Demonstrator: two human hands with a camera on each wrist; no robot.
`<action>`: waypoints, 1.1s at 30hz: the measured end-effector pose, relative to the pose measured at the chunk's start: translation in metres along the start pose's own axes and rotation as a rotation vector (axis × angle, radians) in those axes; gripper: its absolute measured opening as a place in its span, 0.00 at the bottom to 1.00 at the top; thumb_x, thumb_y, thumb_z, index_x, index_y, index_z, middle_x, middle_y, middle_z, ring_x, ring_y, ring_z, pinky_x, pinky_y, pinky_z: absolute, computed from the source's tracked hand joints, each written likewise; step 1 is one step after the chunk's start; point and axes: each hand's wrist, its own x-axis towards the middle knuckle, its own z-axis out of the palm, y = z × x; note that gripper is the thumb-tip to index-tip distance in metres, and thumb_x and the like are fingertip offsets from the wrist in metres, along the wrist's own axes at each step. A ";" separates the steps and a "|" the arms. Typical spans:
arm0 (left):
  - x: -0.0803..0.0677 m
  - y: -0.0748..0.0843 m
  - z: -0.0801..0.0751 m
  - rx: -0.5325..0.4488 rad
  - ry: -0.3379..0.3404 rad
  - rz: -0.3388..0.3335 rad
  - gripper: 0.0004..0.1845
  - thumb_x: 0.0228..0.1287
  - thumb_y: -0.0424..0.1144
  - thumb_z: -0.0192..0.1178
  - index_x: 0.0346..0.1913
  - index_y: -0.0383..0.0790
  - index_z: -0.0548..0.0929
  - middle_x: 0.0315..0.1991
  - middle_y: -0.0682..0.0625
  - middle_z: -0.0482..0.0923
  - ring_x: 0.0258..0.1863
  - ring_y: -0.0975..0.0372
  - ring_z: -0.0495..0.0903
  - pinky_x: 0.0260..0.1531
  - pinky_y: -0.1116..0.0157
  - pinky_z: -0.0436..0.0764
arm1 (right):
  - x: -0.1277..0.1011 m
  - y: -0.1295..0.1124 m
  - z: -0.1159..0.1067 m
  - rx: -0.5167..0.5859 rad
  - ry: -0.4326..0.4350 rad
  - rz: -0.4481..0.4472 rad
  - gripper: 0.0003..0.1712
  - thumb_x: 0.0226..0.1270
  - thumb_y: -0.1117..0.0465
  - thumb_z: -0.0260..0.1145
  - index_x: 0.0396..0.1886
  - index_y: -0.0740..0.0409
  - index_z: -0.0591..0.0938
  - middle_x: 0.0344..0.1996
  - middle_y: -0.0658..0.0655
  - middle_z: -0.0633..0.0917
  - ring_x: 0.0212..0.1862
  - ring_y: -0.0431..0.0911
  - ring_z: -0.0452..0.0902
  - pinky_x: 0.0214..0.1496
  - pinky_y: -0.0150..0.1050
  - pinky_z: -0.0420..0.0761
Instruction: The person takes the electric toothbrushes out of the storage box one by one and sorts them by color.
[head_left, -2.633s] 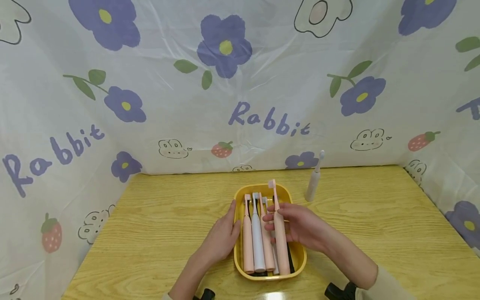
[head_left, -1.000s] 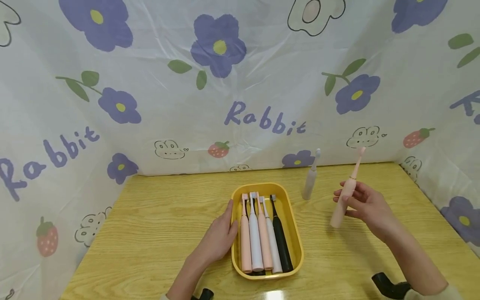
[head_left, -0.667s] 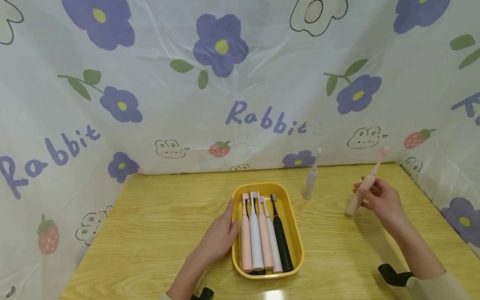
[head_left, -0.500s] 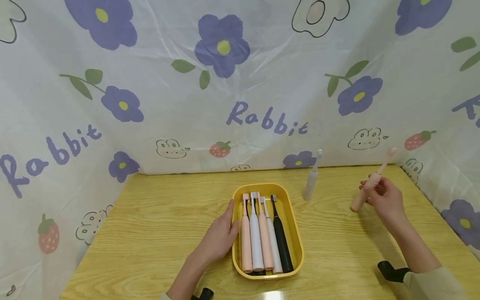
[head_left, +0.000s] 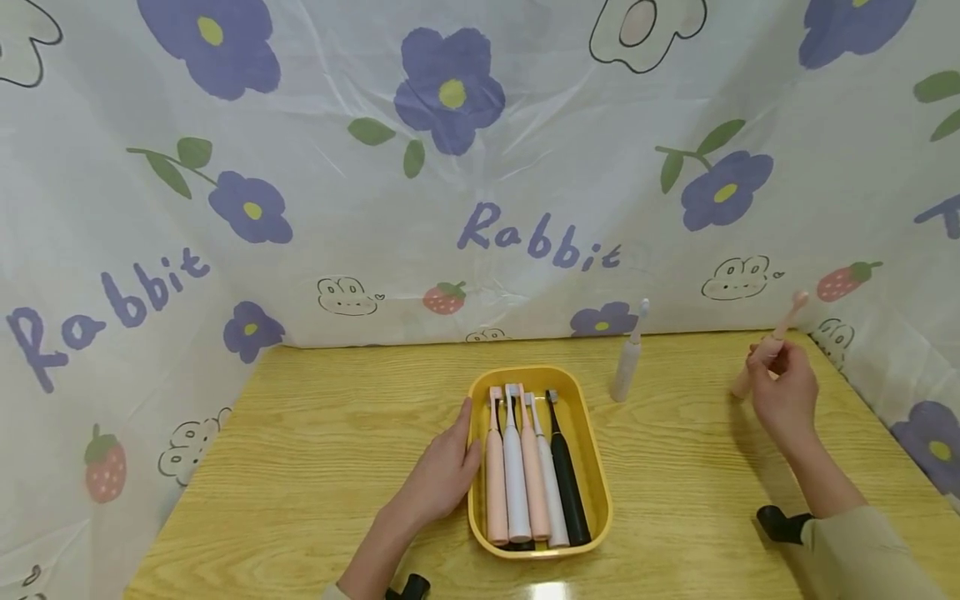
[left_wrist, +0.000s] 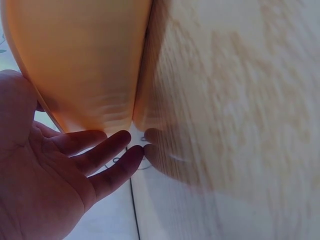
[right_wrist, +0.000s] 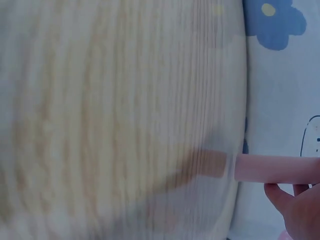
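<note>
My right hand [head_left: 786,392] holds a pink electric toothbrush [head_left: 767,352] by its handle, brush head up and leaning right, at the table's back right. In the right wrist view, a narrow gap shows between the handle's base [right_wrist: 250,168] and its reflection on the table. My left hand [head_left: 442,471] rests against the left side of a yellow tray [head_left: 600,492], with relaxed fingers [left_wrist: 107,152] by its outer wall in the left wrist view. Inside the tray lie several electric toothbrushes: pink ones [head_left: 497,492], white ones [head_left: 516,492] and a black one [head_left: 570,492], with dark parts underneath.
A white electric toothbrush [head_left: 627,367] stands upright on the wooden table [head_left: 337,433], behind and right of the tray. A cloth printed with flowers [head_left: 525,167] hangs behind and along both sides of the table. Black camera mounts [head_left: 782,525] sit at the wrists.
My right hand has lifted the pink toothbrush out of the tray and carried it right, then back toward the cloth and lower. The left hand stays by the tray.
</note>
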 end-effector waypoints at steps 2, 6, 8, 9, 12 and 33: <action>0.000 0.000 0.000 0.000 -0.002 -0.003 0.35 0.82 0.37 0.45 0.82 0.30 0.44 0.26 0.50 0.68 0.17 0.63 0.66 0.36 0.58 0.75 | 0.001 0.001 0.001 -0.004 0.035 -0.011 0.20 0.75 0.66 0.60 0.61 0.72 0.74 0.40 0.36 0.78 0.39 0.21 0.68 0.47 0.23 0.67; 0.001 0.000 0.001 -0.002 -0.005 -0.002 0.35 0.82 0.37 0.45 0.82 0.30 0.44 0.26 0.49 0.68 0.17 0.63 0.65 0.36 0.57 0.75 | 0.003 0.004 0.001 -0.013 0.054 -0.009 0.20 0.75 0.66 0.60 0.61 0.72 0.74 0.38 0.31 0.75 0.38 0.20 0.67 0.50 0.27 0.67; 0.001 0.000 0.001 -0.001 -0.006 0.001 0.35 0.82 0.37 0.45 0.82 0.29 0.44 0.26 0.49 0.68 0.16 0.63 0.65 0.36 0.58 0.75 | 0.003 0.005 0.001 -0.019 0.048 -0.003 0.20 0.75 0.66 0.61 0.61 0.72 0.73 0.39 0.33 0.76 0.38 0.20 0.67 0.52 0.27 0.67; 0.001 0.000 0.001 0.001 -0.005 0.002 0.35 0.82 0.37 0.45 0.82 0.29 0.44 0.26 0.49 0.68 0.17 0.63 0.65 0.37 0.58 0.75 | 0.003 0.006 0.000 -0.021 0.042 0.004 0.20 0.75 0.66 0.61 0.61 0.72 0.73 0.40 0.33 0.76 0.39 0.20 0.67 0.52 0.28 0.68; 0.001 0.000 0.001 0.007 -0.002 0.001 0.36 0.82 0.38 0.46 0.82 0.29 0.44 0.27 0.50 0.68 0.17 0.63 0.66 0.39 0.56 0.75 | 0.005 0.007 -0.001 -0.025 0.027 0.019 0.21 0.74 0.66 0.61 0.62 0.71 0.73 0.40 0.34 0.76 0.39 0.21 0.67 0.52 0.27 0.68; 0.000 0.000 0.001 0.022 0.026 -0.004 0.36 0.81 0.38 0.47 0.81 0.29 0.46 0.73 0.32 0.65 0.43 0.54 0.78 0.54 0.51 0.75 | 0.016 0.005 -0.007 -0.033 -0.054 0.066 0.32 0.72 0.64 0.62 0.71 0.70 0.65 0.50 0.51 0.75 0.41 0.23 0.65 0.47 0.22 0.71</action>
